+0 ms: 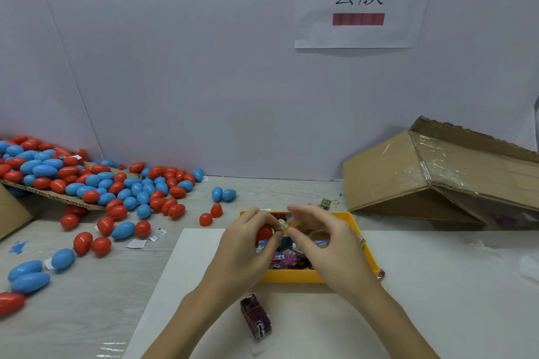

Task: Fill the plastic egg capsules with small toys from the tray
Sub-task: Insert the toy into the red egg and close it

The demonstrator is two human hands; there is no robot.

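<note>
- Behind the grey table [87, 315] stood a plain wall with a paper sign [358, 0] at the upper right.
- At lower centre, the left hand [248, 245] gripped a red egg capsule [264, 232] over the yellow tray [291, 276] of small toys [284, 256].
- Blurred, the right hand [323, 242] pinched something small and yellowish [292, 224] beside the capsule, probably a toy.
- I judge that the filling step was in hand; next, the toy must go inside and the capsule be closed.
- More capsules [102, 186] lay at the left.

Both hands [287, 237] over yellow tray [368, 245], left gripping red egg [264, 232].
</note>
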